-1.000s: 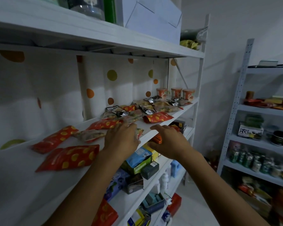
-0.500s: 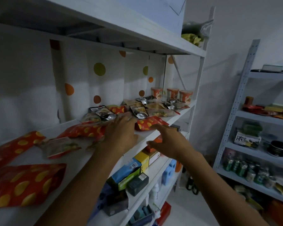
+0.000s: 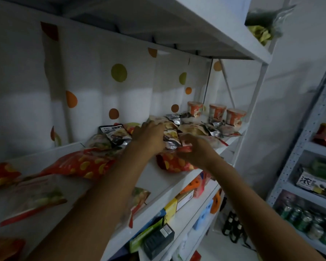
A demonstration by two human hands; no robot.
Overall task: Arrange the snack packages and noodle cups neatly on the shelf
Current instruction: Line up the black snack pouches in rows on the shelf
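Noted a spotted sheet (image 3: 119, 72) hung behind the noodle cups (image 3: 217, 111), three upright in a row at the far end of the shelf (image 3: 151, 174), with an upper board (image 3: 196, 34) close above. Saw foil and paper pouches (image 3: 194, 129) heaped loose just in front of the noodle cups, overlapping and crowding the way to them. Farther from the noodle cups along the shelf, saw a dark pouch (image 3: 115, 133), then a long red bag (image 3: 79, 164) lying flat, then a clear packet (image 3: 32, 198) and more red bags at the picture's edge. One level below the noodle cups, made out small boxes (image 3: 170, 206) standing on a lower board. Well to the right of the noodle cups, made out a second rack (image 3: 294, 153) holding cans (image 3: 299, 219). Found the left grip (image 3: 149, 138) laid palm down on the heap, fingers bent over a pouch; could not tell whether clamped on it. Found the right grip (image 3: 196, 151) just beside it, on the side nearer the noodle cups, fingers curled and pinching the top edge of a red bag (image 3: 173, 164) lying at the shelf's front edge.
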